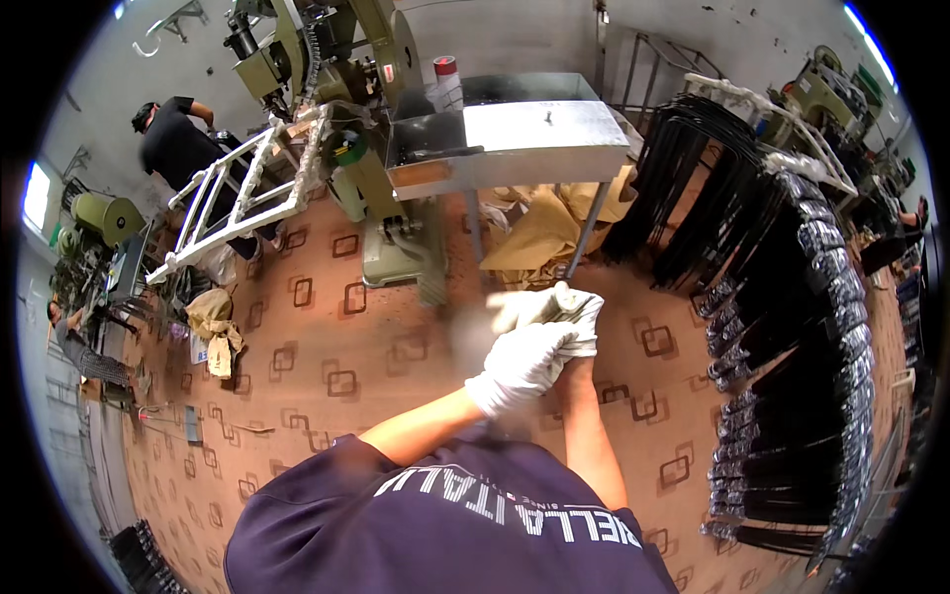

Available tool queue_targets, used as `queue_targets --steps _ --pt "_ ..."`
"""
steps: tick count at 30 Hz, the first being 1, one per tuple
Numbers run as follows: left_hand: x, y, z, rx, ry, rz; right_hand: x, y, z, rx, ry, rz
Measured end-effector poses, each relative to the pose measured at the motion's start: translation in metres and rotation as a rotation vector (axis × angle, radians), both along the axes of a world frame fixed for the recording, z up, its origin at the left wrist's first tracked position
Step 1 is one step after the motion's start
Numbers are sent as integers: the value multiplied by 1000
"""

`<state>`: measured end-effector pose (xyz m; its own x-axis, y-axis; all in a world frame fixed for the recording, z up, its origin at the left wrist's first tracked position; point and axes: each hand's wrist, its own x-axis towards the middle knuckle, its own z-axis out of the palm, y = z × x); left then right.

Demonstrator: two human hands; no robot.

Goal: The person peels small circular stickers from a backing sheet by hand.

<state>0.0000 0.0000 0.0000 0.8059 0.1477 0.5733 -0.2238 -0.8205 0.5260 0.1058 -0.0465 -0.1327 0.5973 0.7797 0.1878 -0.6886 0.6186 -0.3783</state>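
Workshop floor patterned brown; left hand clasps the gloved right hand.

White work glove, half on, bunched at the wrist, fingers upward

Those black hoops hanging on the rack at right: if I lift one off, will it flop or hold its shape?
The hoops all keep the same curve while hanging, so probably stiff. Each looks thin, likely light. Packed close together, neighbours may snag.
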Motion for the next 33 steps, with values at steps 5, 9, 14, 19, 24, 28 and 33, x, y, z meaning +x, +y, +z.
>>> queue_targets --steps 5,9,14,19,24,28,33 --pt "49 70 -13 -95 -22 158 32 73 101 -335 -238 -33" --pt "78 127 -13 36 76 143 52 159 88 -428 -546 -736" --pt "126 194 -2 -93 -32 -70 170 236 54 -1118 -1253 -725" --pt "151 234 9 -1 35 -61 188 282 113 -653 -735 -650" --pt "171 272 7 -115 -144 58 220 330 123 -586 -312 -200" --pt "185 319 -11 140 -150 495 224 369 138 -179 66 101" --pt "232 353 -42 -921 -359 499 230 405 140 66 346 45"
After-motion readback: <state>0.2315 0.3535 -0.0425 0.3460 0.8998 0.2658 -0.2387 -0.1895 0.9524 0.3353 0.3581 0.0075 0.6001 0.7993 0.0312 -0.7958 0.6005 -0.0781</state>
